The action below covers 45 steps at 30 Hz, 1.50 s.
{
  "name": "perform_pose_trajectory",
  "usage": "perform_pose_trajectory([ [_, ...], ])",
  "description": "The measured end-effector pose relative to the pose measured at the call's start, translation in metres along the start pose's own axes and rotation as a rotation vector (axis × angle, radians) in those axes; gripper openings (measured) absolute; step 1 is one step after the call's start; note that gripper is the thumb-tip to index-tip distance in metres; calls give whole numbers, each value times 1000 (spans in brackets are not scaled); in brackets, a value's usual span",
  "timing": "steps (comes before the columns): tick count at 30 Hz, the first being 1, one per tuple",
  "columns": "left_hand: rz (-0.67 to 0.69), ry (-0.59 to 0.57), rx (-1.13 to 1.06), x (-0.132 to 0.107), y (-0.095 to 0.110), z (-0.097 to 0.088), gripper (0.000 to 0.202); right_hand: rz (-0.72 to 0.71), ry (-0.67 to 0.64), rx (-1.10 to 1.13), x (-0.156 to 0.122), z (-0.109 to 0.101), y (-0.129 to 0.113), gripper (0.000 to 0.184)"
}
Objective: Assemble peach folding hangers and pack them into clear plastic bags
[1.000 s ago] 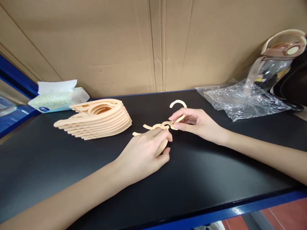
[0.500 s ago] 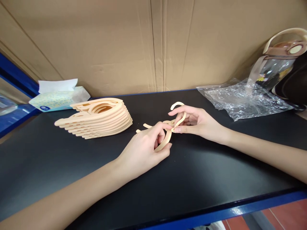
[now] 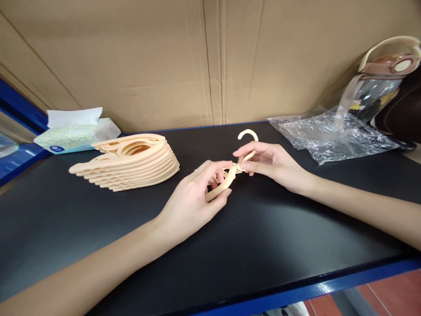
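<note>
We see the left hand (image 3: 194, 199) closed on a small peach hanger (image 3: 226, 181), which is just above the middle of the black tabletop (image 3: 263, 237). The thumb and the first fingers (image 3: 213, 167) pinch one folded arm of the hanger, with only a narrow gap between them, filled by the plastic. The right hand (image 3: 271, 161) holds the same hanger at the neck, just under the hook (image 3: 249, 133). Its fingers (image 3: 251, 148) are also nearly closed, thumb below and forefinger above. The hook stands up behind the right hand and curves to the left. The two hands almost touch each other at the hanger.

To the left, well apart, a stack of hangers (image 3: 131, 162) lies on the tabletop, and behind it a tissue pack (image 3: 74, 131). At the right side lies a clear plastic bag (image 3: 332, 136), near a bottle (image 3: 378, 87).
</note>
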<state>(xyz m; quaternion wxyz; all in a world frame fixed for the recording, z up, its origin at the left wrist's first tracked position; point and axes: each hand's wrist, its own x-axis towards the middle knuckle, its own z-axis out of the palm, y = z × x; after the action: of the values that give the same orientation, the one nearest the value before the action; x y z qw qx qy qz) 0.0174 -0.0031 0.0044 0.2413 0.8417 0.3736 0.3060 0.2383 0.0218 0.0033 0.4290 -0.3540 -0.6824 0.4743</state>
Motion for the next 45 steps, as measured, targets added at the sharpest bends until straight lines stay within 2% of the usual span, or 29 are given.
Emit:
perform_pose_trajectory([
  [11,28,-15,32,-2,-2,1,37,-30,60,17,2,0,5,19],
  [18,16,-31,98,-3,2,1,35,-26,52,52,2,-1,2,20],
  [26,-17,-45,114,-3,0,1,24,51,-31,107,2,-1,1,20],
  [29,-15,-46,156,-4,1,1,25,89,-109,118,2,0,-2,21],
  [33,33,-36,242,-5,2,1,25,118,-234,108,1,-1,-3,17],
  [37,76,-84,241,-5,2,-1,20,125,-282,112,-1,-1,-4,9],
  [41,100,-130,219,-3,0,-2,15,147,-369,135,-1,-1,-5,12],
  [45,126,-108,246,-4,0,0,15,154,-389,139,1,-1,-5,14],
])
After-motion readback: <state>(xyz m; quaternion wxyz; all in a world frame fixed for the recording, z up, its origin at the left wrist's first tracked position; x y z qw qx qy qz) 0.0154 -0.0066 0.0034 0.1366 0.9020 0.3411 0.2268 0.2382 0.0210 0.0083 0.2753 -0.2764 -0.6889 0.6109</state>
